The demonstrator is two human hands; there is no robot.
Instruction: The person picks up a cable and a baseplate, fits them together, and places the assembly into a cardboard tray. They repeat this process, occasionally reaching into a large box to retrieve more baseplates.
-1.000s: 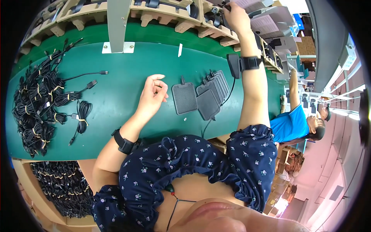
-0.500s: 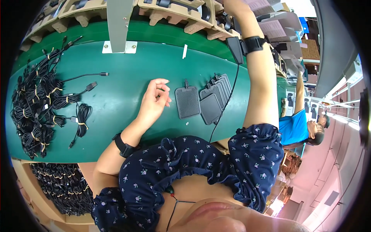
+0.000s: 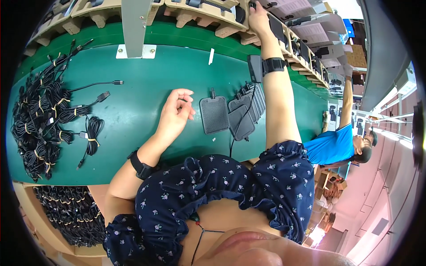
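My left hand [image 3: 176, 111] rests on the green table [image 3: 133, 128], fingers loosely curled and apart, holding nothing. Just right of it lies a flat black pad [image 3: 214, 115] with a short cable. Beside that pad is a fanned stack of similar pads [image 3: 246, 106]. My right hand [image 3: 258, 18] is stretched up to the tan moulded trays [image 3: 208, 11] on the shelf. Its fingertips are at a small black item there, and the grip is hidden. A black band with a flat black device [image 3: 254, 68] sits on that wrist.
Bundled black cables [image 3: 40, 119] are heaped at the table's left end, and more fill a box [image 3: 66, 213] below the edge. A grey post on a base plate [image 3: 135, 52] stands at the back. A small white strip [image 3: 211, 56] lies nearby. A person in a blue shirt [image 3: 337, 144] works at the right.
My right arm has stayed stretched up to the shelf trays, with the hand shifting slightly along them. My left hand has stayed by the pad, fingers a little more curled.
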